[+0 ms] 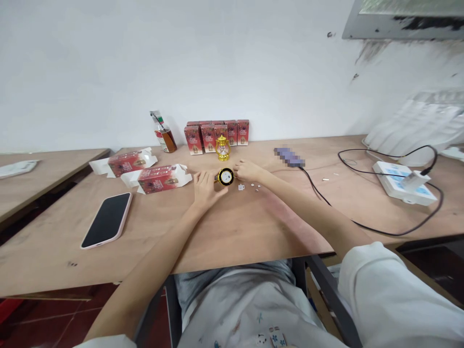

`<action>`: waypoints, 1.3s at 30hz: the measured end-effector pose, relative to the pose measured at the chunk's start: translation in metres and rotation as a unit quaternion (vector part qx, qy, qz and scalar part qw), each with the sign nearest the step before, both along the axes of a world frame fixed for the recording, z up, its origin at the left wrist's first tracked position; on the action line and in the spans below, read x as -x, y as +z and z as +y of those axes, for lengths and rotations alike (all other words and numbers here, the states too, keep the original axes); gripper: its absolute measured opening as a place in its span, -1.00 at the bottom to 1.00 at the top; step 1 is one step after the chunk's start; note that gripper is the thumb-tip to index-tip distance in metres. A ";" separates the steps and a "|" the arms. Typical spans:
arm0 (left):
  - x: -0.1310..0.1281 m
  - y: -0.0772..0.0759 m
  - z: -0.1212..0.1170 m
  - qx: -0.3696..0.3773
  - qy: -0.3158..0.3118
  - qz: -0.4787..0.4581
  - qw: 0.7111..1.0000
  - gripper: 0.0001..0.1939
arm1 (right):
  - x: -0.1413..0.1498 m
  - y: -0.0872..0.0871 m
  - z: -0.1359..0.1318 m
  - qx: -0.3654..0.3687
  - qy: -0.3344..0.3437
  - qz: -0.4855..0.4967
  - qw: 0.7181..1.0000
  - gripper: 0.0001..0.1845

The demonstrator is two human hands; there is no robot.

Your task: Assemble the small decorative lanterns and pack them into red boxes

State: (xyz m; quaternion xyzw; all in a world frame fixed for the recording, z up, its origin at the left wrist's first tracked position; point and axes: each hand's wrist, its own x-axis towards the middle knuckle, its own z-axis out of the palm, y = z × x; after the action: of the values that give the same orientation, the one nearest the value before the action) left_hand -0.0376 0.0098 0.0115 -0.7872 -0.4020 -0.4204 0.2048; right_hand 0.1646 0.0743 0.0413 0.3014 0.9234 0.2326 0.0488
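A small gold lantern (226,177) lies on its side on the table, its round, black-rimmed base turned toward me. My left hand (206,189) steadies it from the left, thumb along the near side and fingers beside the body. Close against the lantern's right edge is my right hand (248,171), its fingers curled together; whatever they pinch is too small to make out. Just below that hand sit a small white piece (241,187) and several tiny round bits (253,184). Behind, a second gold lantern (223,148) stands upright.
Red boxes (208,138) line the wall beside a bottle of amber liquid (166,137). Two opened red boxes (161,180) lie left, above a phone (108,220). At right are a blurred purple object (289,157), a black cable (315,186), a power strip (404,183) and white stacked plastic (416,125).
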 end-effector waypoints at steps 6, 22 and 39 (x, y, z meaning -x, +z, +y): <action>0.000 0.001 -0.001 0.008 -0.007 -0.003 1.000 -0.60 | 0.004 0.002 0.005 0.022 -0.003 -0.034 0.999 -0.76; 0.000 0.002 0.000 -0.004 -0.016 0.004 1.000 -0.59 | -0.002 -0.014 0.002 -0.007 0.003 0.019 1.000 -0.71; -0.004 0.000 -0.003 -0.051 -0.060 0.090 0.993 -0.56 | -0.001 -0.025 -0.084 -0.288 0.119 0.327 0.892 -0.78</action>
State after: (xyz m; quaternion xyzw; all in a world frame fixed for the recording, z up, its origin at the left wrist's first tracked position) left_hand -0.0338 0.0065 0.0113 -0.8332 -0.3115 -0.3795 0.2545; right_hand 0.1659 -0.0102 0.0164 0.2491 0.8090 0.3805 -0.3724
